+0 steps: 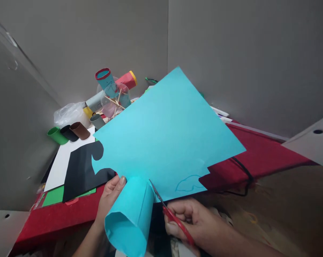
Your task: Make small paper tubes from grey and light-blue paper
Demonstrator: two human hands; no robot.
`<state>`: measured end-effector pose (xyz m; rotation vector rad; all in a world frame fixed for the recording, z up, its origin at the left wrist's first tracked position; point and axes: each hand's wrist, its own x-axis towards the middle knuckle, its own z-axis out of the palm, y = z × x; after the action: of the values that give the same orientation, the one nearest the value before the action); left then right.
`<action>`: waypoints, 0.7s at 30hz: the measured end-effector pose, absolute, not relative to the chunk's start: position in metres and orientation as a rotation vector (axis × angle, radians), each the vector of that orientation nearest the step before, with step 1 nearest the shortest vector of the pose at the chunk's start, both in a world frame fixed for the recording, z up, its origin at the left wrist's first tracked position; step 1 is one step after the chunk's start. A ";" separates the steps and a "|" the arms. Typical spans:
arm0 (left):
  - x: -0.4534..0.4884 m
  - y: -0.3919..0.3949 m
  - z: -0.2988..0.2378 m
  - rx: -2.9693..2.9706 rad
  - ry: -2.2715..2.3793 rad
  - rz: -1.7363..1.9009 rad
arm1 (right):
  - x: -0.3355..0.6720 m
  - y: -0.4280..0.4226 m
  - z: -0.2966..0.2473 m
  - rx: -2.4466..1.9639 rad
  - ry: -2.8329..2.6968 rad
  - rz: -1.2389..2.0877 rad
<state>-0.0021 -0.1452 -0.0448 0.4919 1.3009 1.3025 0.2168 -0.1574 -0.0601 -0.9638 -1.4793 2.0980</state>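
Note:
A large turquoise paper sheet [163, 132] is held up in front of me, with notches in its left and right edges and a pencil-like outline drawn near the lower right. My left hand [110, 196] grips its lower edge, thumb on top. Beside that hand, a part of the paper curls towards me into a tube-like roll [129, 217]. Red-handled scissors [174, 217] sit in my right hand [188, 217], fingers closed round the handles. Their blades lie at the paper just right of the roll; I cannot tell how far apart they are.
Black cut paper [81, 171], a white sheet [61, 164] and green paper [54, 196] lie at left on the red-covered table [263, 146]. Green [56, 135], black [68, 132] and brown [80, 131] tubes stand behind. A plastic cup [114, 101] holds sticks. Grey walls enclose the back.

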 end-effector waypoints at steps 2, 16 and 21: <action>-0.005 -0.144 -0.048 0.487 1.306 1.287 | 0.217 -0.157 -0.062 -0.912 -1.450 2.128; -0.008 -0.143 -0.054 0.567 1.286 1.233 | 0.216 -0.156 -0.069 -0.967 -1.573 1.905; -0.009 -0.142 -0.065 0.488 1.336 1.242 | 0.217 -0.155 -0.069 -0.969 -1.561 1.881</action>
<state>-0.0087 -0.1425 -0.0649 0.4883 1.3365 1.2421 0.2170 -0.1553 -0.0685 -0.9687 -1.5610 1.8806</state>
